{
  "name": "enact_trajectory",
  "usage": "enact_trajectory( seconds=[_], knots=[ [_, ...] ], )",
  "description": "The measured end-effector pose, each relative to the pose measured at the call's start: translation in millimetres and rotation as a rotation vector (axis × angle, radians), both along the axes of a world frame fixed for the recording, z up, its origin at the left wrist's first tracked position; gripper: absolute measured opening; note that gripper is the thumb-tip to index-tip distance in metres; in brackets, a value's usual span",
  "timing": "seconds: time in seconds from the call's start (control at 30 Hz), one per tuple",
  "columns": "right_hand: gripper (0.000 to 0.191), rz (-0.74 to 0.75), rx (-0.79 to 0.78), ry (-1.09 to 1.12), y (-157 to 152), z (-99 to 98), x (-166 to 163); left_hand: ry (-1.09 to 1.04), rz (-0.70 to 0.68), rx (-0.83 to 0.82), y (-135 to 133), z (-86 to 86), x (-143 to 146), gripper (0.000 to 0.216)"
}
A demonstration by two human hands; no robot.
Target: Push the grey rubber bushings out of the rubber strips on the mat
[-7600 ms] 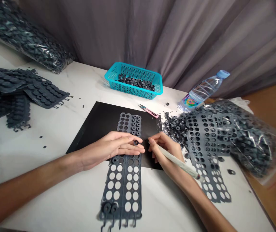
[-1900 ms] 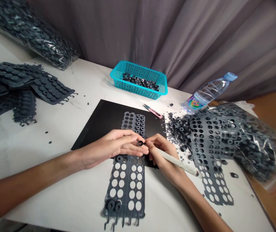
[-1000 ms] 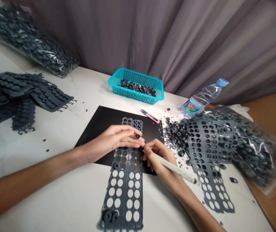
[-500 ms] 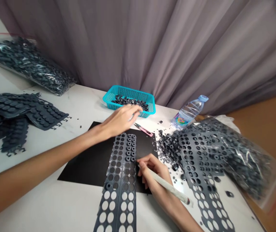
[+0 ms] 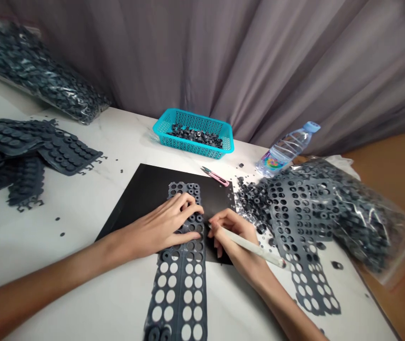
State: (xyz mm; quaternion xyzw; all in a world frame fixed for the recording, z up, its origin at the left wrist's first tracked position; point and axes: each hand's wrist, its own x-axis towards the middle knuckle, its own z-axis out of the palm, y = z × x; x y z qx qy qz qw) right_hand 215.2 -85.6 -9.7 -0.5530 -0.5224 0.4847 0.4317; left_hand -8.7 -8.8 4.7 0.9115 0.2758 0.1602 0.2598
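Observation:
My left hand (image 5: 169,220) lies across a long dark grey rubber sheet (image 5: 181,279) punched with rows of round holes, its fingers spread and bent at the tips. Several ring-shaped rubber pieces still sit in the sheet's upper right rows, partly covered by that hand. Just right of the sheet, my right hand (image 5: 236,232) is closed in a pen-like grip on a pale, slender pen-shaped tool (image 5: 254,247). The tool's tip is hidden at the fingertips. Under the sheet's upper part lies a black mat (image 5: 124,203).
A turquoise basket (image 5: 193,150) of small dark parts stands behind the mat, near pink thread snips (image 5: 216,176). At right are a water bottle (image 5: 287,149), loose parts (image 5: 254,199), another punched sheet (image 5: 294,227) and a filled plastic bag (image 5: 369,222). Uncut sheets (image 5: 64,151) lie left.
My left hand has come back from beside the basket down onto the punched sheet. My right hand keeps its grip on the pen-shaped tool. The view has tilted down slightly.

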Motion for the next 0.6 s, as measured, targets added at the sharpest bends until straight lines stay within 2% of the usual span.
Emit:
enact_trajectory(
  seconds=[0.2,0.6],
  knots=[
    [0.004,0.041,-0.004,-0.039,0.5,4.1,-0.3,-0.007,-0.012,-0.017,0.4,-1.4,-2.2,0.035],
    [0.006,0.051,0.004,-0.071,1.6,1.8,-0.4,-0.054,-0.026,-0.014,1.3,0.4,-3.2,0.033]
  ],
)
